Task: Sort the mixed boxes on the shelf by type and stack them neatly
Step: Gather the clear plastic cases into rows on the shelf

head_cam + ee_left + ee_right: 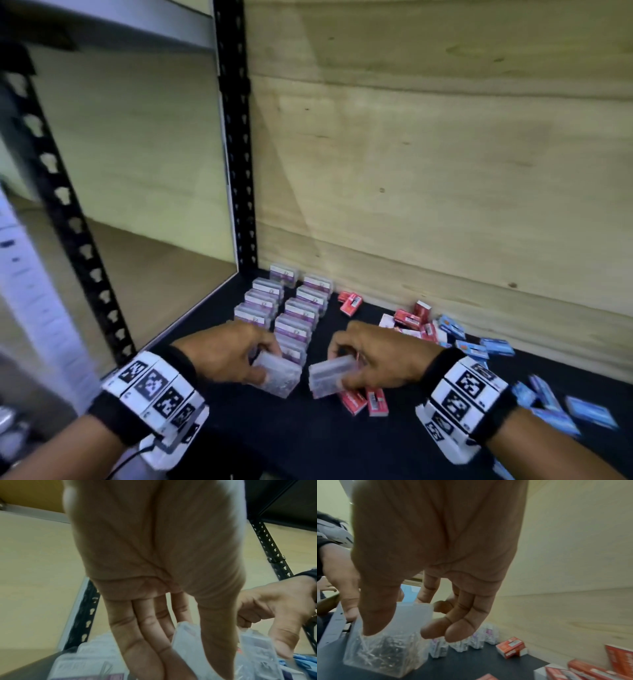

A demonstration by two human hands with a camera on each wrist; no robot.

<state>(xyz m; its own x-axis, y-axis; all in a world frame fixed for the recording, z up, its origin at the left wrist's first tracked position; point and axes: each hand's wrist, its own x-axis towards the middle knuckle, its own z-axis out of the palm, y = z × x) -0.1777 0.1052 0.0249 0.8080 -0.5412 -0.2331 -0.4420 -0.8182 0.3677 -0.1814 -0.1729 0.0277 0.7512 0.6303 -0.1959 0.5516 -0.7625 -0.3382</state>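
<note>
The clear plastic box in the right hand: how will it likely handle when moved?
The clear box looks rigid, so it probably won't flex under the right hand. The loose metal pieces inside likely make it heavy for its size and may shift. Its smooth walls could be slippery.

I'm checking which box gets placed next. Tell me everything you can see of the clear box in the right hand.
The clear box is a small rectangular case of see-through, slightly frosted plastic, closed, with a heap of thin silvery metal pieces visible inside. No label shows on the faces in view. The right hand grips it from above, thumb on one face and fingers on the opposite one. It sits low over the black shelf; whether it touches the shelf is unclear. Red boxes lie right beside it.
</note>
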